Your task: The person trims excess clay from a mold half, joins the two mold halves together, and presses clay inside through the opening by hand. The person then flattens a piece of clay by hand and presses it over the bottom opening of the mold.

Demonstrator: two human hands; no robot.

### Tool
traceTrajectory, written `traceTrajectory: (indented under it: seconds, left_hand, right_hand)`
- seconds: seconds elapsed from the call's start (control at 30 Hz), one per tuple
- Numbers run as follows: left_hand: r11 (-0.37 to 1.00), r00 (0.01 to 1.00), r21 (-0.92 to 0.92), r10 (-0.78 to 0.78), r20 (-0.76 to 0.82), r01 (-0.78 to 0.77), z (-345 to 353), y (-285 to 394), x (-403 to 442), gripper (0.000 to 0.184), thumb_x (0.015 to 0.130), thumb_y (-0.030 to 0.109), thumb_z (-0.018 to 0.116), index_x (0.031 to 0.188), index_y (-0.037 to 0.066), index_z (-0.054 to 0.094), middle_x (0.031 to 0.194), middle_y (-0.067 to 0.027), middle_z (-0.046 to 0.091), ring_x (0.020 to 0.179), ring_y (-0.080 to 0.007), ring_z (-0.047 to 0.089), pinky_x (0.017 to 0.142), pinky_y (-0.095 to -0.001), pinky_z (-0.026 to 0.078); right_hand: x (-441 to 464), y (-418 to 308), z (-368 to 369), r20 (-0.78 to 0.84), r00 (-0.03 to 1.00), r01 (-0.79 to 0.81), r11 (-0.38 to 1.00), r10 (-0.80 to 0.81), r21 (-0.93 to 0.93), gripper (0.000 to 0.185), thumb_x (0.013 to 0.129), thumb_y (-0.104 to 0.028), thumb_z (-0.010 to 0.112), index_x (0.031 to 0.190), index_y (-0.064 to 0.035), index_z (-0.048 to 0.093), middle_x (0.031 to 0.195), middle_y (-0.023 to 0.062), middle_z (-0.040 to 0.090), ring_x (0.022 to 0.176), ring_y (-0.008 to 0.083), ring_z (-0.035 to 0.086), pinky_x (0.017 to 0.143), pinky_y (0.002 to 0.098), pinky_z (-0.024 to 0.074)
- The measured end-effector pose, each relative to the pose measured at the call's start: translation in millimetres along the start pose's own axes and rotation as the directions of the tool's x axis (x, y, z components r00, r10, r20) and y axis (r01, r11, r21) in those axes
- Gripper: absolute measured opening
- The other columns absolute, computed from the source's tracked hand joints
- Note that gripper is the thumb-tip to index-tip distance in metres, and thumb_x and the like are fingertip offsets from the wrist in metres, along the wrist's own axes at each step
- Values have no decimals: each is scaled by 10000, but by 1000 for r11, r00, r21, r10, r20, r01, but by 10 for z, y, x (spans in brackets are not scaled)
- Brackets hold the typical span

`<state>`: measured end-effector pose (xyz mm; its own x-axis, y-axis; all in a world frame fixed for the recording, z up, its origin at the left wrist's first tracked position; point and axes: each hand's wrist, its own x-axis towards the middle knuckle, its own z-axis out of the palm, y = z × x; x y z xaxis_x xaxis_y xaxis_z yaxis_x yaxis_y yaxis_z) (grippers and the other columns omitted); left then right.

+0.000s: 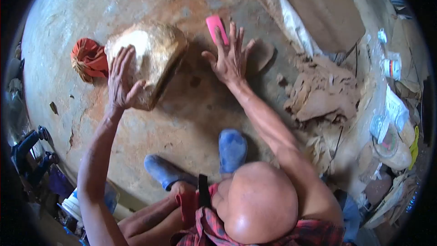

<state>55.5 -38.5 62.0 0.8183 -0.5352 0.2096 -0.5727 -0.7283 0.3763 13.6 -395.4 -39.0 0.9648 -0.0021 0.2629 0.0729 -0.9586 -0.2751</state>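
My left hand (120, 81) lies with fingers stretched out on the near left side of a large pale brown block (159, 45). The block has a shiny, uneven top; whether it is stone or something wrapped, I cannot tell. Just left of it sits a bunched red cloth (91, 59). My right hand (231, 59) is spread over the floor, its index finger overlapping a flat pink piece (215, 25) with rounded corners. Whether the finger presses on it is unclear. Partly hidden behind that hand is a rounded brown thing (263, 55).
A heap of brown, clay-like lumps (325, 91) lies to the right, below a large brown sheet (323, 9) with a white strip along its edge. Blue shoes (233, 148) stand on the stained floor. Containers and scraps crowd the right edge, including a white tub (391, 69).
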Motion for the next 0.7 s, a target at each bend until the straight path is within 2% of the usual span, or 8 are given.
traceTrajectory:
  seconds: [0.07, 0.1, 0.23, 0.33, 0.4, 0.5, 0.6, 0.7]
  left_hand:
    - [1000, 999, -1, 2, 35, -2, -21, 6, -57, 999, 906, 716, 605, 1624, 50, 407, 1671, -199, 417, 1584, -420, 306, 1283, -562, 193]
    - [1000, 998, 20, -7, 62, 6, -46, 30, -61, 1020, 895, 712, 630, 1633, 49, 389, 1685, -201, 392, 1585, -421, 301, 1284, -555, 194]
    - [992, 987, -63, -101, 129, 109, -220, 121, 53, 1078, 877, 652, 710, 1672, 43, 312, 1697, -217, 365, 1603, -401, 276, 1298, -525, 191]
    - [806, 928, -468, -262, 265, 362, -367, 337, -33, 1178, 834, 559, 822, 1701, 37, 219, 1732, -236, 296, 1625, -344, 239, 1310, -450, 196]
    - [894, 943, -347, -194, 271, 284, -411, 196, -206, 1204, 826, 564, 832, 1704, 37, 199, 1741, -245, 265, 1631, -349, 223, 1306, -471, 212]
    - [938, 902, -180, -213, 376, 296, -835, 428, -405, 1214, 831, 546, 835, 1707, 34, 169, 1752, -238, 233, 1635, -367, 196, 1312, -500, 199]
    - [956, 856, -70, -221, 468, 285, -1197, 567, -675, 1242, 801, 534, 865, 1705, 38, 172, 1736, -264, 250, 1618, -429, 223, 1305, -521, 231]
    - [960, 790, 4, -234, 567, 281, -1468, 652, -918, 1245, 786, 477, 891, 1705, 38, 174, 1740, -250, 254, 1614, -433, 233, 1300, -525, 244]
  right_hand:
    - [3, -169, -180, -149, 986, -61, 996, 71, 70, 866, 1019, -754, 419, 1710, -257, 266, 1739, 233, 224, 1574, 581, 177, 1124, 866, 133]
    - [1, -222, -292, -148, 989, -10, 997, 21, 80, 906, 989, -792, 416, 1713, -274, 250, 1749, 226, 204, 1542, 585, 247, 1084, 912, 136]
    - [-163, -180, -54, -24, 999, -25, 1000, 25, -1, 909, 974, -785, 464, 1713, -300, 248, 1763, 222, 167, 1543, 584, 246, 1120, 884, 145]
    - [-257, -136, -98, 3, 999, 49, 999, -49, 23, 911, 969, -785, 478, 1712, -312, 247, 1763, 227, 162, 1545, 582, 247, 1131, 875, 146]
    - [-178, -62, -94, -5, 1000, 22, 999, -22, 47, 917, 974, -801, 451, 1712, -294, 251, 1756, 237, 169, 1542, 587, 248, 1121, 881, 149]
    - [-117, -50, -250, -161, 984, -63, 991, 82, 117, 957, 984, -838, 339, 1695, -199, 292, 1725, 253, 235, 1539, 597, 247, 1095, 890, 172]
    - [11, 15, -598, -180, 978, -93, 992, 108, 91, 971, 980, -846, 322, 1688, -182, 306, 1715, 250, 263, 1540, 594, 249, 1083, 894, 182]
    - [-135, 198, -188, -106, 992, -67, 997, 64, -27, 956, 979, -846, 334, 1705, -227, 278, 1732, 244, 232, 1558, 577, 220, 1104, 880, 171]
